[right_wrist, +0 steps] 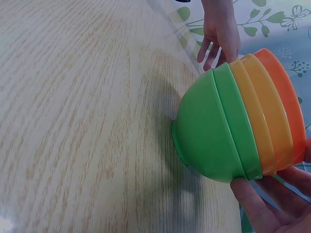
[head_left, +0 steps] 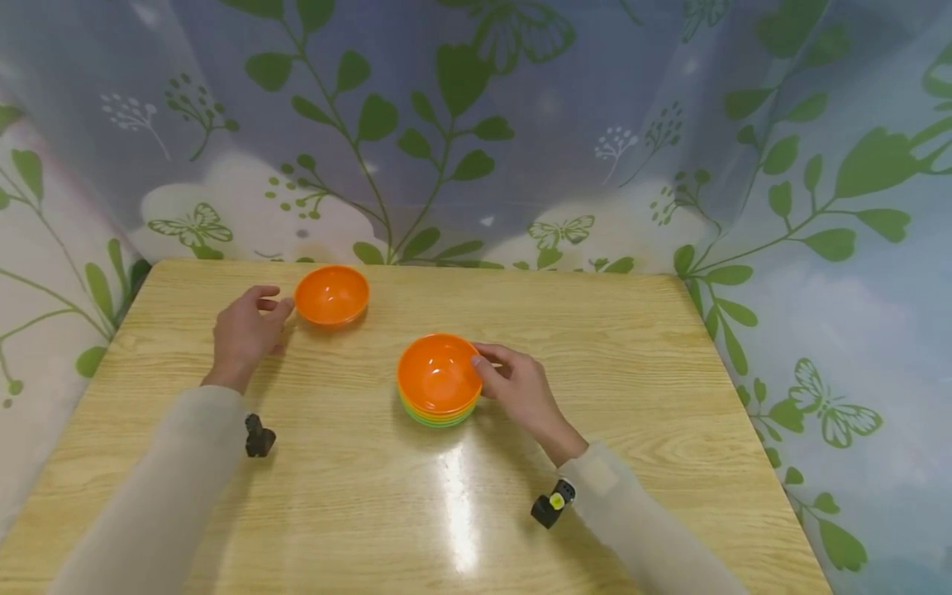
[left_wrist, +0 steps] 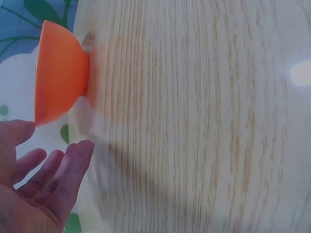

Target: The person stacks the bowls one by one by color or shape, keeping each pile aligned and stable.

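A single orange bowl (head_left: pixel 331 296) stands upright at the table's back left; the left wrist view shows this orange bowl (left_wrist: pixel 60 73) from the side. My left hand (head_left: pixel 249 330) is just left of it, fingers loosely spread, the thumb tip at the rim; whether it touches is hard to tell. Near the middle is a stack of nested bowls (head_left: pixel 439 376): orange on top, yellow below, green at the bottom. My right hand (head_left: pixel 521 392) grips the stack's right side, thumb over the top rim, fingers (right_wrist: pixel 255 206) against the outside.
Everything lies on a wood-grain table (head_left: pixel 335 512). A curtain (head_left: pixel 550 124) printed with leaves and butterflies hangs behind the back edge and along the sides. Small black devices (head_left: pixel 259 436) sit at both wrists.
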The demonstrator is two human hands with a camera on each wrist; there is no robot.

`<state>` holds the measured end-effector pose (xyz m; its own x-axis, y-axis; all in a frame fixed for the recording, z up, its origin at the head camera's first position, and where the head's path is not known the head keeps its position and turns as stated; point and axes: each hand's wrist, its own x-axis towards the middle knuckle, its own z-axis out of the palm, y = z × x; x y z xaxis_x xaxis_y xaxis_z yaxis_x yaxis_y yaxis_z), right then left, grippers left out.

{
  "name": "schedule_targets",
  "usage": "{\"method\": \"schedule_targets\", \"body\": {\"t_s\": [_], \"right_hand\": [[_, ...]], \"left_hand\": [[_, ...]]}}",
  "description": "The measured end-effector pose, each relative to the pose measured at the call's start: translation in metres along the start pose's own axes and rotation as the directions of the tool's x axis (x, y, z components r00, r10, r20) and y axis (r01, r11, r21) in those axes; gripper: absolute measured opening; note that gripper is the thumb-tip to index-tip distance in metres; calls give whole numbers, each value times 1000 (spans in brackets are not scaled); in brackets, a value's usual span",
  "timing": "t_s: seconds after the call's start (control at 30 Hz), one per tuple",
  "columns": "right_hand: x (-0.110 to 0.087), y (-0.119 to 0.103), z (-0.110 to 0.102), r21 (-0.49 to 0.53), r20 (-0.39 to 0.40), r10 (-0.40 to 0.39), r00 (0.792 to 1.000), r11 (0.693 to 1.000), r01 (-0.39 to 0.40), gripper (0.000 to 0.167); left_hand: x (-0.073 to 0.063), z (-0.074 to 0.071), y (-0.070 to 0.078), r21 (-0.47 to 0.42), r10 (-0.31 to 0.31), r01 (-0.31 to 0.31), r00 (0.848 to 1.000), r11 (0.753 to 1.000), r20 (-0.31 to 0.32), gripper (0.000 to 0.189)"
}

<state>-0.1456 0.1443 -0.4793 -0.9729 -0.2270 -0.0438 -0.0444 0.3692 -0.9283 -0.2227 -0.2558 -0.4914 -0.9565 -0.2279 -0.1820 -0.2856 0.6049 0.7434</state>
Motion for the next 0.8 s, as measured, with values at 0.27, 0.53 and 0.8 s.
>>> {"method": "schedule_targets", "body": {"t_s": [0.27, 0.53, 0.8], "right_hand": [[-1, 0, 0, 8, 5, 1, 1000, 1000, -1, 41], [0, 1, 1, 23, -4, 33, 999, 999, -33, 39], [-1, -1, 1, 21, -14, 37, 999, 999, -36, 38]], "left_hand": [[-2, 5, 9, -45, 0, 3, 998, 999, 65, 63], [-1, 13, 13, -94, -9, 16, 997, 995, 75, 59], [1, 16, 14, -170, -39, 49, 998, 984, 59, 59]]}}
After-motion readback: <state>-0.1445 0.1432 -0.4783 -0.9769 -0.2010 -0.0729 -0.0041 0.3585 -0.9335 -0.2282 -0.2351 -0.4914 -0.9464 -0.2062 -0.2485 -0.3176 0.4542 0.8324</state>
